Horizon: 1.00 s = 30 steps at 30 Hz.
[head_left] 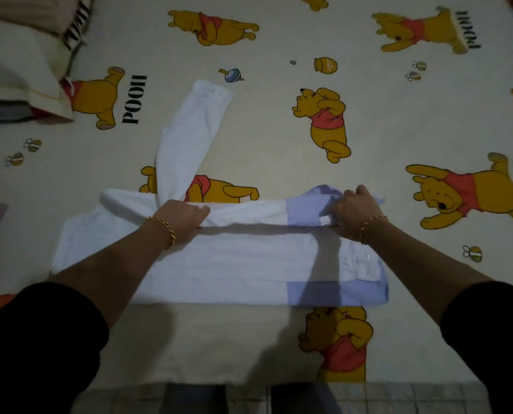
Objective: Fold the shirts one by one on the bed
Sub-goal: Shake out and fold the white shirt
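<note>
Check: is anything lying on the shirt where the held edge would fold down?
Nothing visible does. The left hand and right hand grip the far edge of the shirt; its near panel shows only arm shadows. The loose sleeve trails away on the far side, outside that path.

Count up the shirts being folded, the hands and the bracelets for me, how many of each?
Shirts: 1, the white and light-blue shirt
Hands: 2, the left hand and right hand
Gold bracelets: 2, the left bracelet and right bracelet
Total: 5
</note>
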Available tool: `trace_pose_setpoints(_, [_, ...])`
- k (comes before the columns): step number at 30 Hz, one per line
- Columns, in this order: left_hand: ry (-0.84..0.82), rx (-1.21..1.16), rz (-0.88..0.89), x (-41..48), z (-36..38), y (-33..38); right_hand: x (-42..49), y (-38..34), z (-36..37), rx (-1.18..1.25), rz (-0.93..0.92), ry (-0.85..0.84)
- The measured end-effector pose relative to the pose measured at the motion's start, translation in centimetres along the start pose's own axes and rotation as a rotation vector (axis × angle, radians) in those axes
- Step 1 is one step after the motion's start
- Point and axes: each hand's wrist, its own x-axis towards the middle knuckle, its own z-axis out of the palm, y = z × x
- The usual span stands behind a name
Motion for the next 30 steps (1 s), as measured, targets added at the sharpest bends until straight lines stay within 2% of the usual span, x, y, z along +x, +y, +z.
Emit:
trace_pose_setpoints(4, [-0.078,-0.124,-0.008,-3.7,2.2,4.4,-4.5,-2.8,2.1,-0.007,0.073,-0.228])
trace_pose_setpoints(6, [-0.14,-0.187,0.001,-4.7,3.6,6.0,-6.1,-3.9,3.7,0.149,0.077,-0.296])
trace_pose_setpoints(8, [-0.124,-0.23,-0.028,-4.7,4.3,6.6,-6.9,-4.5,4.3,0.264,0.088,-0.323])
trace_pose_setpoints(13, [0.123,-0.282,-0.129,-2.3,3.3,6.7,-5.6,-4.8,3.2,0.378,0.112,-0.136])
trace_pose_setpoints(16, [0.185,-0.354,-0.144,0.1,2.3,6.9,-3.1,-5.3,2.0,0.443,0.098,-0.033])
trace_pose_setpoints(20, [0.255,-0.528,-0.144,3.9,2.1,7.6,0.3,-7.4,1.0,0.617,0.0,0.205])
trace_pose_setpoints(22, [0.258,-0.567,-0.138,5.5,1.9,8.0,1.6,-8.7,0.0,0.712,-0.038,0.198])
trace_pose_setpoints(24, [0.23,-0.589,-0.157,6.8,1.7,8.4,2.8,-9.7,-0.4,0.719,-0.091,0.095])
trace_pose_setpoints(26, [0.205,-0.594,-0.171,7.5,1.5,8.4,3.8,-10.1,-0.3,0.687,-0.119,0.065])
trace_pose_setpoints(28, [0.19,-0.596,-0.158,7.8,1.4,8.1,4.3,-9.6,0.3,0.629,-0.1,0.058])
trace_pose_setpoints(30, [0.186,-0.634,-0.149,7.7,1.5,7.8,4.3,-8.3,0.5,0.583,-0.05,-0.026])
